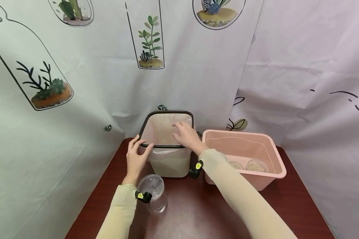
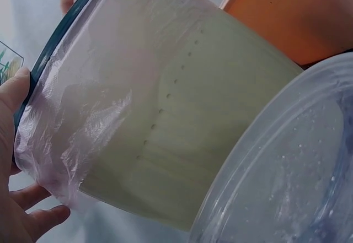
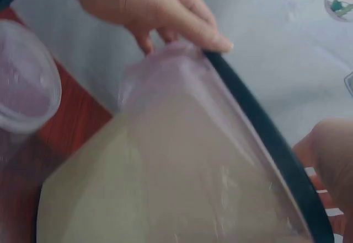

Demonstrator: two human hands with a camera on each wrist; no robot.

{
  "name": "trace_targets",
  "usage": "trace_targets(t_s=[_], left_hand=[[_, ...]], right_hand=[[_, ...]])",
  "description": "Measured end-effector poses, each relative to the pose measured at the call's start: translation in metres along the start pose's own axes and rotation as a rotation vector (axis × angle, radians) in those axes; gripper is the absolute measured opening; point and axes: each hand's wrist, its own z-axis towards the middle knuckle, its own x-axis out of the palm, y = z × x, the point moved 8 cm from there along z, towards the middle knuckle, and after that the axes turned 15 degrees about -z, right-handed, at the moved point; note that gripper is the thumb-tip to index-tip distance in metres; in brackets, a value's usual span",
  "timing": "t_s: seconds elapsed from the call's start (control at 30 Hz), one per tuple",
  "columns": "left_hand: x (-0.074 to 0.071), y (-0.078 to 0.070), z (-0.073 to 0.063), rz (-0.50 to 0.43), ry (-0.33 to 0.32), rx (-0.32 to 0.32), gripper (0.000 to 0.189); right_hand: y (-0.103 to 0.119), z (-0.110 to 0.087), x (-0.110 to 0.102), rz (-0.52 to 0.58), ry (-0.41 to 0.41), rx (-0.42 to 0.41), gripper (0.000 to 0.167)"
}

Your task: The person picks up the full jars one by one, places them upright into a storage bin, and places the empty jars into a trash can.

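A pale trash can with a dark rim stands upright near the back of the table. Its clear plastic liner is folded over the rim and hangs down outside. My left hand grips the near left corner, thumb on the front rim and fingers round the side against the liner. Over the opening is my right hand, fingers loosely bent and holding nothing; its fingertips reach inside the rim. Beside my left wrist stands a clear lidded jar.
To the right, a pink tub holds small round clear containers of beige bits. A printed cloth hangs behind the dark red table.
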Motion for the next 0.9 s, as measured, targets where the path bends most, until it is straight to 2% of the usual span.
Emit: trace_targets(t_s=[0.13,0.37,0.67,0.9], left_hand=[[0.0,-0.001,-0.001,0.015,0.002,0.004,0.035],[0.0,-0.002,0.0,0.005,-0.001,0.025,0.034],[-0.001,-0.001,0.0,-0.015,-0.003,0.012,0.031],[-0.001,-0.002,0.0,-0.022,0.003,-0.002,0.031]], right_hand=[[0.006,-0.004,-0.009,0.068,-0.073,-0.003,0.039],[0.015,-0.017,-0.025,0.182,-0.265,-0.068,0.036],[0.021,-0.042,-0.04,0.36,-0.488,-0.157,0.034],[0.027,-0.066,-0.05,0.475,-0.623,-0.232,0.036]])
